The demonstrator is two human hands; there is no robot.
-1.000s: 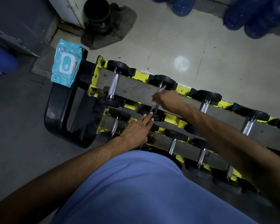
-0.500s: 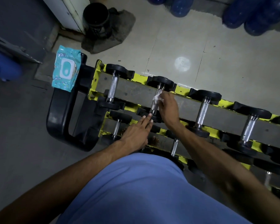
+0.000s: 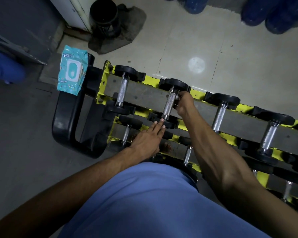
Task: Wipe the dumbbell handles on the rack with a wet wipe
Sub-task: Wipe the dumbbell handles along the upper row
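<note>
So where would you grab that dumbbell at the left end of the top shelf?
Take the dumbbell by its ridged metal handle, from straight above. It lies across the rack, resting on its black end weights, so the bar between them is bare and its rough surface suits curled fingers.

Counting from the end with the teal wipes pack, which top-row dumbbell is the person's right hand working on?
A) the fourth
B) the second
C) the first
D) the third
B: the right hand is against the far end of the handle of the second dumbbell from the wipes pack, while the first dumbbell has no hand on it.
</note>
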